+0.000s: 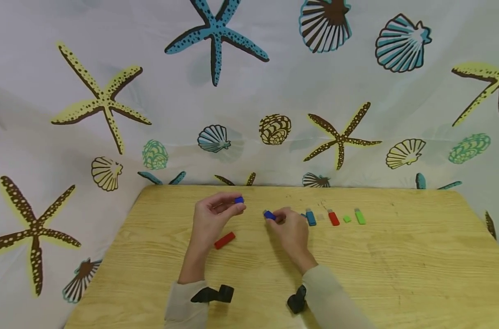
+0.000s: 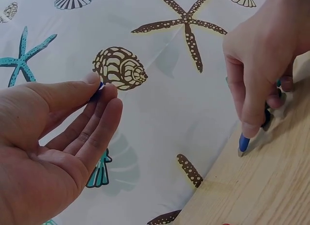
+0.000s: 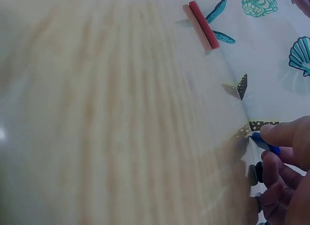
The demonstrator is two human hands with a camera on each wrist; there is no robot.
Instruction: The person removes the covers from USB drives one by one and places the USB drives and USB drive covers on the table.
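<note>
My left hand (image 1: 208, 217) is raised above the table, pinching a small blue cap (image 1: 239, 200) between thumb and fingertips. In the left wrist view most of that cap (image 2: 97, 91) is covered by the fingers. My right hand (image 1: 292, 230) pinches a blue USB flash drive (image 1: 269, 214) low over the tabletop, its metal plug pointing away from the fingers to the left. In the left wrist view this drive (image 2: 244, 141) has its plug tip at or just above the wood; I cannot tell if it touches. The cap and drive are apart.
A red USB flash drive with no plug showing (image 1: 225, 240) lies near my left wrist. Right of my right hand lie a blue drive (image 1: 311, 217), a red drive (image 1: 333, 218), a small green cap (image 1: 347, 219) and a green drive (image 1: 359, 216). A patterned cloth hangs behind the wooden table (image 1: 418, 256).
</note>
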